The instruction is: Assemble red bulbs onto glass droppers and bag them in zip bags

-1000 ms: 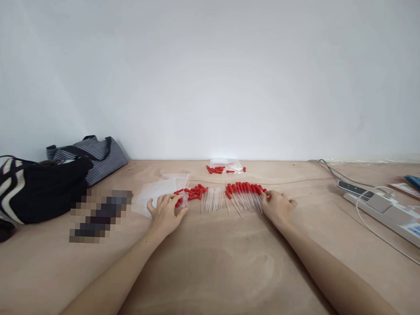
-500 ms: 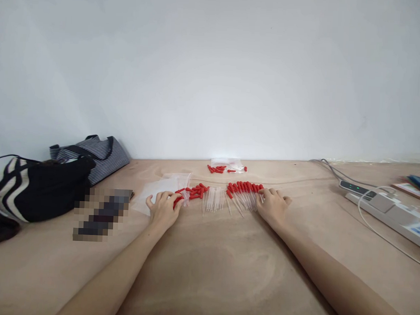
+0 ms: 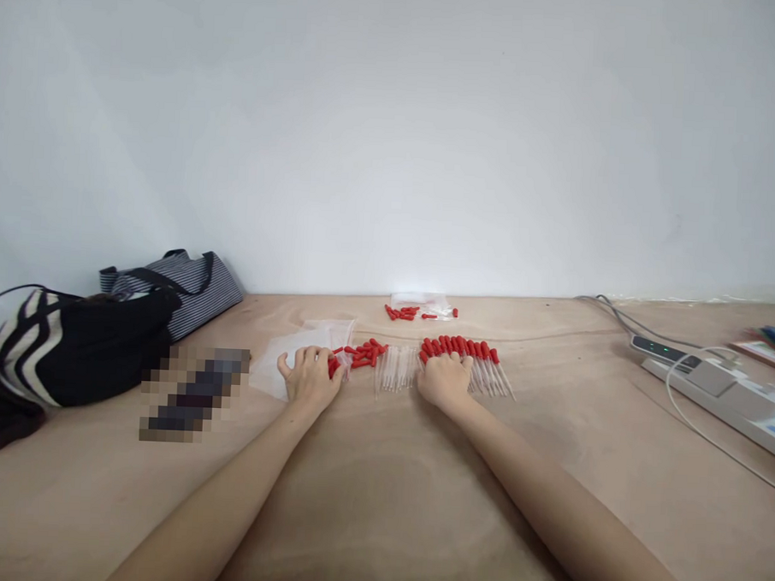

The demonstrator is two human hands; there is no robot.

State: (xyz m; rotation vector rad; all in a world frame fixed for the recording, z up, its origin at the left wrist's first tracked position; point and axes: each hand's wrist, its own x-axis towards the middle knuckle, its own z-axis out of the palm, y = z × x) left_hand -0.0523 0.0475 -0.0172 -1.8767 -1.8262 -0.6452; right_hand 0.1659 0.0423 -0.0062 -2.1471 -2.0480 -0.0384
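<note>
My left hand rests on the table with spread, curved fingers, its thumb and index finger beside a few red rubber bulbs. To its right lies a loose pile of red bulbs. Bare clear tubes are lined up in the middle. My right hand is curled over the left end of a row of droppers, clear tubes with red bulbs on their far ends. Its fingertips are hidden, so whatever they grip cannot be made out.
Flat plastic bags lie under and behind my left hand. Farther back are more red bulbs by another clear bag. A blurred dark object, a black bag and a striped bag stand left; a power strip with cables lies right.
My right hand has moved left from the right end of the dropper row to its left end, uncovering the right-end droppers. My left hand stays by the red bulbs, its thumb slightly shifted.
</note>
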